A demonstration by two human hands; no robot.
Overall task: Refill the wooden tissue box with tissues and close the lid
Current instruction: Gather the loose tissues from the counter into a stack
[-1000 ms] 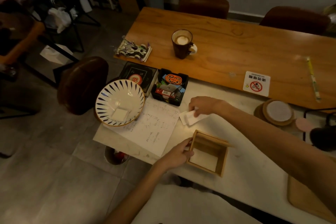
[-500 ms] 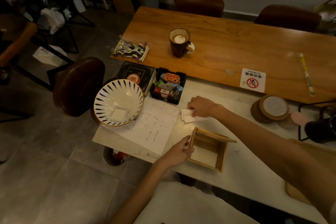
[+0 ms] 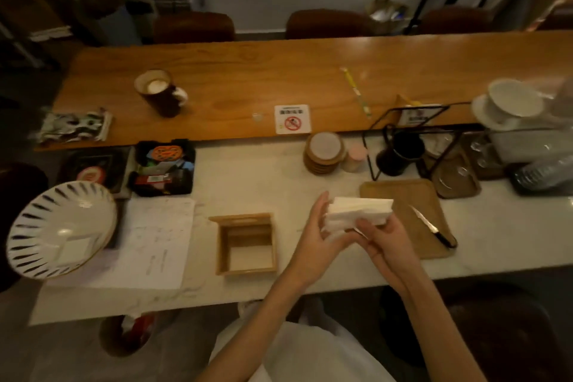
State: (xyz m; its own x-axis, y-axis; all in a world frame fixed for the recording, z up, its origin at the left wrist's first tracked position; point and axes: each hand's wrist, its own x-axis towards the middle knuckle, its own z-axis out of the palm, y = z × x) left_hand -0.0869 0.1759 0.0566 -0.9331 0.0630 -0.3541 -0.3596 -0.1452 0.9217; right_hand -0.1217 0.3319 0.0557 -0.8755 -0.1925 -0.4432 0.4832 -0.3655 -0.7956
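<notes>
The wooden tissue box (image 3: 247,244) stands open on the white counter, its lid tipped up at the far side, with a thin white layer on its bottom. To its right, above the counter, both hands hold a stack of white tissues (image 3: 356,213). My left hand (image 3: 322,226) grips the stack's left end. My right hand (image 3: 387,237) supports it from below on the right. Neither hand touches the box.
A striped bowl (image 3: 60,228) and a sheet of paper (image 3: 155,242) lie left of the box. A wooden tray (image 3: 406,195) with a knife (image 3: 432,228) sits right of the hands. Coasters (image 3: 324,152), a black wire rack (image 3: 403,139), cups and a coffee mug (image 3: 159,91) stand farther back.
The view swung right. My left hand let go of the box and my right hand left the tissues by the paper; both now hold a thick tissue stack right of the box.
</notes>
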